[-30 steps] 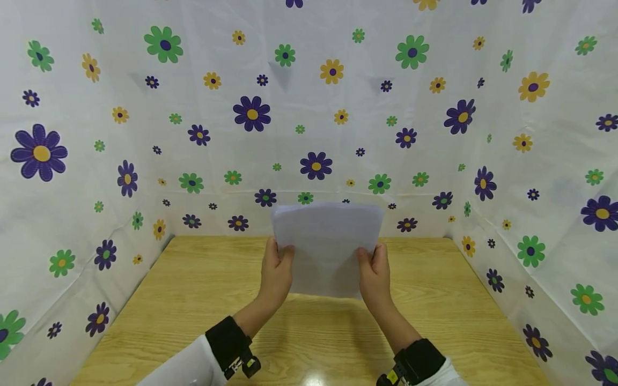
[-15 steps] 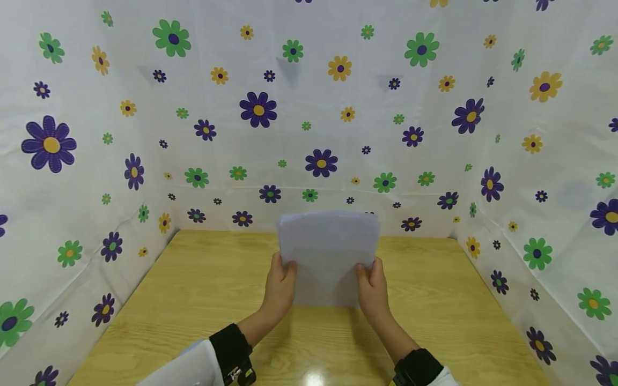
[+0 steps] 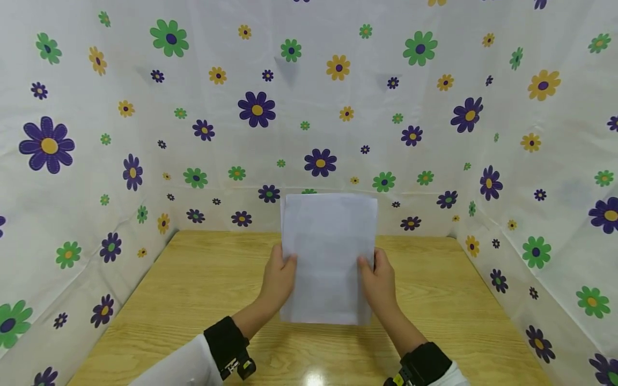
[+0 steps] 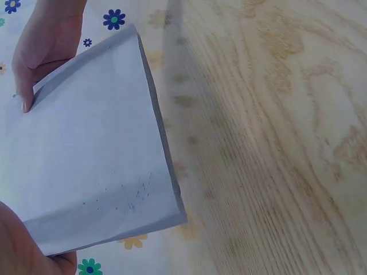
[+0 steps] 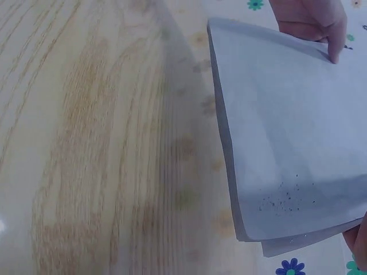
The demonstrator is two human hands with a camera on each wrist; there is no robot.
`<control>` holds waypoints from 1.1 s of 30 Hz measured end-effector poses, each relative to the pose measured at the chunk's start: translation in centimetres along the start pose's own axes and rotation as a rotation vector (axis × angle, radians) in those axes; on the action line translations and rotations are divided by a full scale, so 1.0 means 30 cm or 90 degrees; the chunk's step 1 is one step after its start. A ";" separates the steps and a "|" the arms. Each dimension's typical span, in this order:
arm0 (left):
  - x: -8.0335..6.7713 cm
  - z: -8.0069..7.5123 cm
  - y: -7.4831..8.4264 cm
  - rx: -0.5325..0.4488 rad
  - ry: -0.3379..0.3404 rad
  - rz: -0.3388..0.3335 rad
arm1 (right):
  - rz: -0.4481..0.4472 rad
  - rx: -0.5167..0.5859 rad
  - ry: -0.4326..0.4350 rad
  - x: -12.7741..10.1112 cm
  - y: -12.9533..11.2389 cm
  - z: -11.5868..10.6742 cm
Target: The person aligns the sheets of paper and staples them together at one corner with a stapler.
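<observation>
Paper stack point(image 3: 329, 257) now stands taller and squarer in your hands than half a second ago, top edge higher against the flowered backdrop point(image 3: 145, 134), bottom edge lower, close over the desk point(image 3: 193, 289). You've tipped it more upright and slid your grip up its sides. Left hand point(image 3: 279, 279) and right hand point(image 3: 377, 277) each pinch a side edge, fingers point(image 4: 26, 100) clenched on the sheets, thumbs in front. Wrist views show edges nearly flush, so the sheets look about squared; whether the bottom touches the desk, can't tell.
</observation>
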State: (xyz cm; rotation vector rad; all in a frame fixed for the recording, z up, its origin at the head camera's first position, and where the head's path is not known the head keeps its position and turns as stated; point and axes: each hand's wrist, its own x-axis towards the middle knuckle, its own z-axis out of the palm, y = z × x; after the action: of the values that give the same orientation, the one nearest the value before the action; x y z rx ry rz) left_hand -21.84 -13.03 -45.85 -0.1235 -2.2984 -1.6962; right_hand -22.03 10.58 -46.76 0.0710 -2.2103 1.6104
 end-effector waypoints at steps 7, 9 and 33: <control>0.010 -0.002 -0.023 -0.012 -0.033 -0.065 | 0.085 0.002 -0.056 0.005 0.009 0.008; 0.011 0.000 -0.037 -0.013 -0.037 -0.077 | 0.109 0.004 -0.067 0.003 0.018 0.014; -0.029 -0.024 -0.178 0.040 -0.157 -0.300 | 0.288 -0.030 -0.174 -0.044 0.148 0.057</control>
State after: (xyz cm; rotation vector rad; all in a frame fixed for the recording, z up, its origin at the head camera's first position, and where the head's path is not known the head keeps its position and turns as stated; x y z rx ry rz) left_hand -22.13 -15.26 -50.83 0.2566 -2.7232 -1.9082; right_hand -22.54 10.23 -51.65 -0.2546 -2.6128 1.8690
